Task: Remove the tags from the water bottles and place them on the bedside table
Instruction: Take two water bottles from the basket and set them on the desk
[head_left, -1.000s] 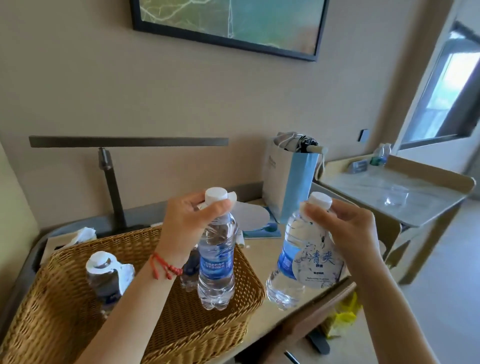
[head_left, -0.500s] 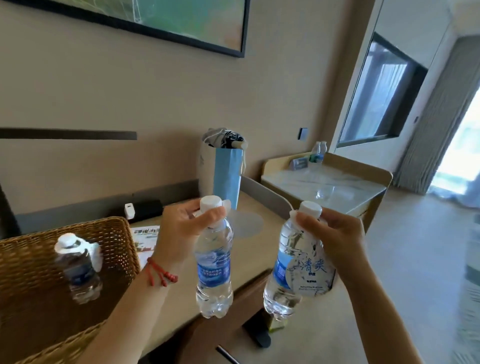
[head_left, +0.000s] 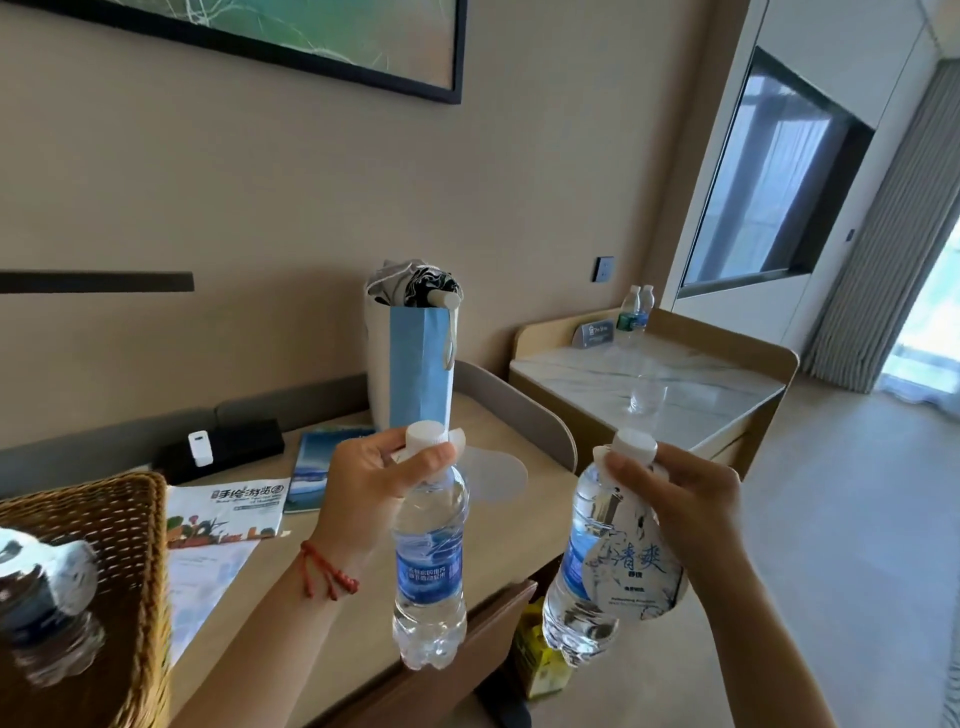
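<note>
My left hand (head_left: 371, 480) grips the neck of a water bottle (head_left: 429, 566) just under its white cap, fingers (head_left: 434, 460) curled round it. That bottle hangs upright above the front edge of the worktop (head_left: 488, 415). A pale round tag (head_left: 491, 475) on its neck sticks out to the right, behind the bottle.

My right hand (head_left: 685, 501) grips the neck of a second water bottle (head_left: 584, 561), thumb and fingers (head_left: 626, 467) closed round it below the cap. This bottle tilts, base toward the left, in the air past the worktop edge, above the floor. A printed tag (head_left: 636, 569) hangs from its neck over the front of the bottle, touching it.

The two bottles are near each other, not touching.

At lower left, a wicker basket (head_left: 137, 561) stands on the worktop with another tagged bottle (head_left: 47, 603) inside, blurred. Leaflets (head_left: 228, 512) lie beside the basket. A blue paper bag (head_left: 415, 364) stands at the back of the worktop. The marble-topped bedside table (head_left: 691, 395) lies beyond, carrying two bottles (head_left: 636, 312) at its rear corner and a glass (head_left: 647, 395).
</note>
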